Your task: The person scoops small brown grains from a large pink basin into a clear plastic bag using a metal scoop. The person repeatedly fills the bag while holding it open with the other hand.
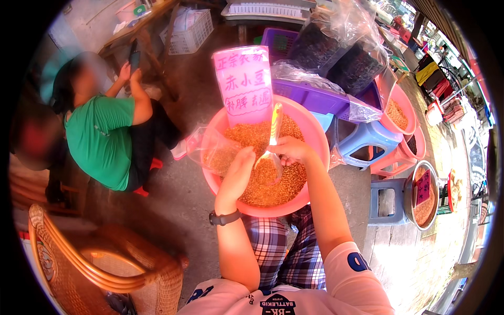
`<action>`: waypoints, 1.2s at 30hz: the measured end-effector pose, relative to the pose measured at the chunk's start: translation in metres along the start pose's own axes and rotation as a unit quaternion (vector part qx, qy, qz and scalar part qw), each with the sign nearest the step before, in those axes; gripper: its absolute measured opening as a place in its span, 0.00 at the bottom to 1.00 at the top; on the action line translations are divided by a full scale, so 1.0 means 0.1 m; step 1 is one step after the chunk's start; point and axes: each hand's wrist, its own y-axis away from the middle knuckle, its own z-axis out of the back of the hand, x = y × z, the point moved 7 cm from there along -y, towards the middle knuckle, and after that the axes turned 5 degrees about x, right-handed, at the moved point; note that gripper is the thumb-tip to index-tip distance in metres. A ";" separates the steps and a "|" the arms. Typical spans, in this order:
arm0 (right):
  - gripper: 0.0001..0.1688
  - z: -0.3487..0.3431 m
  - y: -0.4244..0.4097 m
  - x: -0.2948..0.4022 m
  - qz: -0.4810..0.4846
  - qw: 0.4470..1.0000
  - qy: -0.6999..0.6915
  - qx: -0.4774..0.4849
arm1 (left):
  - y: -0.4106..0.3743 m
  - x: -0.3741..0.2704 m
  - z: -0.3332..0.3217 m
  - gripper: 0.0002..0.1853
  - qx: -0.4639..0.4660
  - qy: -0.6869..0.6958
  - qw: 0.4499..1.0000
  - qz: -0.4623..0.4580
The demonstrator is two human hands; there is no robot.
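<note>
A pink plastic basin [323, 157] full of small reddish-brown grains or beans [289, 189] is in front of my knees. My right hand [293, 149] has its fingertips at a long-handled scoop [276, 122] and appears to pinch it where the handle meets the bowl. The clear bowl of the scoop rests among the grains. Over the basin's left half is my left hand [238, 173], with a dark wristband [225, 217] on its wrist. Beside it a clear plastic container or bag [214, 147] overlaps the rim; whether my left fingers grip it is unclear.
A pink sign [244, 84] with writing stands at the basin's far side. Purple crates [315, 96], blue stools [368, 143] and a metal bowl of grain [427, 212] line the right. A seated person in green [102, 138] holds a phone; a rattan chair [106, 267] is near left.
</note>
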 end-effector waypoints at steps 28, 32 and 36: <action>0.16 -0.03 0.03 0.06 0.002 0.999 0.033 -0.009 | 0.16 0.00 -0.06 0.26 0.033 -0.108 0.979 0.170; 0.16 -0.01 0.04 0.05 -0.005 0.999 0.036 -0.015 | 0.17 -0.03 -0.18 0.30 0.056 -0.020 0.985 0.164; 0.16 -0.03 0.05 0.07 0.002 1.000 0.027 -0.013 | 0.12 0.01 -0.07 0.32 0.005 0.050 0.996 0.080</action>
